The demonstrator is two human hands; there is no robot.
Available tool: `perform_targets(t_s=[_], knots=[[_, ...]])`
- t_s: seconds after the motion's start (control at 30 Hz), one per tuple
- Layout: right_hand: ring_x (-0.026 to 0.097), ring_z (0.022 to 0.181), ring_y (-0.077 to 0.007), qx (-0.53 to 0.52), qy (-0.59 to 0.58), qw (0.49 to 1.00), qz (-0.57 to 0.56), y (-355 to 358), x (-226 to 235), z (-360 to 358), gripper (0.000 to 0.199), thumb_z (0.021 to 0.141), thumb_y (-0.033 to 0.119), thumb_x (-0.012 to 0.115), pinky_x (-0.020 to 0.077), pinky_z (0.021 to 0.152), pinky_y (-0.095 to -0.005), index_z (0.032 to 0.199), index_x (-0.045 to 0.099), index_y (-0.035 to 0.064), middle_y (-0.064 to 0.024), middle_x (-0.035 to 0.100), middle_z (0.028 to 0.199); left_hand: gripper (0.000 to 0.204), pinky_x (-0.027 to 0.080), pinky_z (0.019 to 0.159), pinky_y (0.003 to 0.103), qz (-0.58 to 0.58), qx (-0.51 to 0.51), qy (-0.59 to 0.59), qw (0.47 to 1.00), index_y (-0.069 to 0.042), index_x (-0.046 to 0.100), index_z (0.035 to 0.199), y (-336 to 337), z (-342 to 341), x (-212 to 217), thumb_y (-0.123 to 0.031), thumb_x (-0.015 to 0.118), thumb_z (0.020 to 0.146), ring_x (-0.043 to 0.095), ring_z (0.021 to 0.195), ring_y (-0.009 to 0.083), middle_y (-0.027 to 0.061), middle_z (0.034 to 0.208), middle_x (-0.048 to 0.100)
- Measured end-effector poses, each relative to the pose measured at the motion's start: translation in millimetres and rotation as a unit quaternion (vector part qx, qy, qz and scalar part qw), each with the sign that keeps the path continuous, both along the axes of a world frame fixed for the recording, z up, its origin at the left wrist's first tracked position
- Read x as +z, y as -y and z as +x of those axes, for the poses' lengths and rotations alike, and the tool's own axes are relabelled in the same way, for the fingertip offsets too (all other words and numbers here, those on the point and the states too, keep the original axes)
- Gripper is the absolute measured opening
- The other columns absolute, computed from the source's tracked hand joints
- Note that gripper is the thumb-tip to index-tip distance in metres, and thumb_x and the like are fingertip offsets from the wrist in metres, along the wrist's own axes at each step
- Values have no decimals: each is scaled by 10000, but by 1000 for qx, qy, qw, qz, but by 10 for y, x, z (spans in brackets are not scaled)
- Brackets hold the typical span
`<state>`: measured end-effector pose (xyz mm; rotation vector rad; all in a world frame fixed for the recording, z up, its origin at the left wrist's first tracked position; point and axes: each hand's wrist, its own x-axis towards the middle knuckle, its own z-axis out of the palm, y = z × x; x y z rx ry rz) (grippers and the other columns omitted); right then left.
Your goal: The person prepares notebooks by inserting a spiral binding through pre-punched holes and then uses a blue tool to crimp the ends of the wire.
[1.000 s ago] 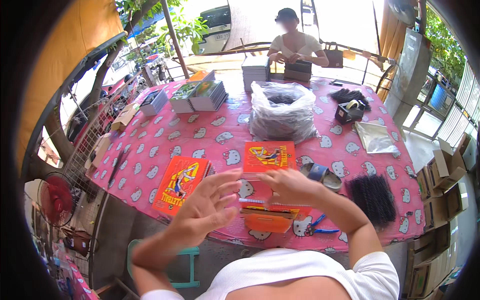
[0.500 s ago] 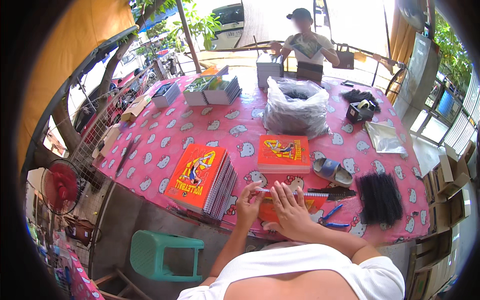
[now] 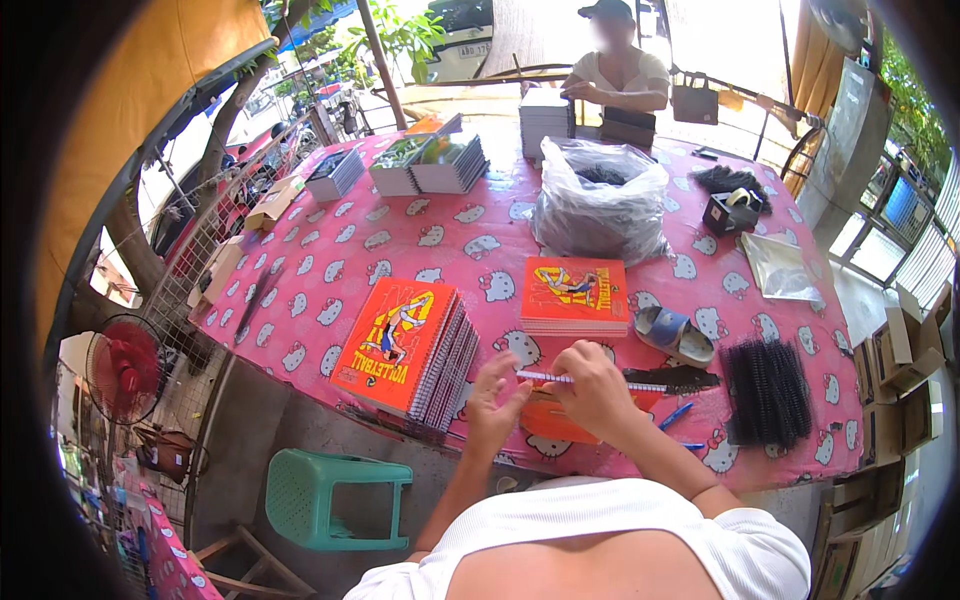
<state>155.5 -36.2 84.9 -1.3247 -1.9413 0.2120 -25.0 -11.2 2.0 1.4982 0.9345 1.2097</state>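
On the near edge of the table lies an orange notebook [image 3: 550, 421], its white perforated edge facing away from me. My right hand [image 3: 598, 392] is bent over that edge, fingers curled and pinching at it. At the left end of the same edge, my left hand [image 3: 494, 402] has its fingers apart and holds nothing. Blue-handled pliers [image 3: 676, 416] lie to the right of the notebook, partly hidden by my right forearm. Just beyond its right end is a dark strip [image 3: 682, 378], perhaps binding coils. A pile of black plastic coils [image 3: 768, 396] lies farther right.
Orange notebooks form a tall stack [image 3: 395, 335] at left and a lower stack [image 3: 575, 297] ahead. Beside the latter sits a slipper [image 3: 675, 336]. A clear plastic bag [image 3: 600, 218] stands behind. A person [image 3: 625, 75] is across the table; a green stool [image 3: 335, 497] stands lower left.
My right hand went from lying flat over the notebook to curled fingers at its perforated edge. My left hand let go of the edge and spread its fingers. The person opposite lowered a patterned sheet.
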Motion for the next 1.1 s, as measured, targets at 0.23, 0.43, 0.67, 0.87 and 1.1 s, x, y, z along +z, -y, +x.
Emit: perform_targets(t_s=[0.23, 0.43, 0.67, 0.87, 1.1], knots=[[583, 1037, -213, 62, -468, 833, -287, 1554, -870, 961, 434, 845, 344, 644, 439, 896, -344, 1105, 608, -2, -107, 630, 1106, 525, 254, 1086, 353, -164, -128, 288, 935, 0, 364, 1370, 1190, -800, -7, -146, 572, 911, 358, 1317, 219, 153, 1362, 444], [587, 1035, -217, -26, -542, 734, -409, 2111, -1346, 943, 421, 861, 328, 630, 449, 881, -352, 1113, 607, -10, -120, 634, 1092, 514, 261, 1084, 351, -205, -199, 153, 946, 0, 366, 1368, 1518, -824, -547, -136, 565, 913, 359, 1316, 218, 152, 1363, 442], [592, 1034, -223, 56, -472, 777, -413, 1853, -993, 977, 407, 881, 308, 614, 461, 863, -362, 1122, 605, -19, -135, 639, 1075, 502, 269, 1081, 347, -126, -236, 69, 961, -1, 369, 1366, 1450, -807, -749, -124, 556, 916, 361, 1315, 216, 151, 1365, 440], [603, 994, -283, 75, -156, 951, -255, 1121, -152, 910, 411, 789, 163, 701, 444, 886, -385, 1149, 579, 7, -165, 635, 1070, 521, 282, 1084, 344, -1, -4, 62, 998, 3, 361, 1359, 758, -417, -175, 40, 545, 873, 361, 1314, 227, 137, 1395, 400], [550, 983, -332, 39, 77, 996, 19, 114, -32, 232, 384, 723, 152, 703, 445, 829, -411, 1072, 602, 29, -146, 590, 1051, 703, 324, 1024, 382, 2, 30, -59, 998, -102, 320, 1415, 32, -33, 19, -85, 677, 810, 423, 1264, 221, 107, 1358, 463]])
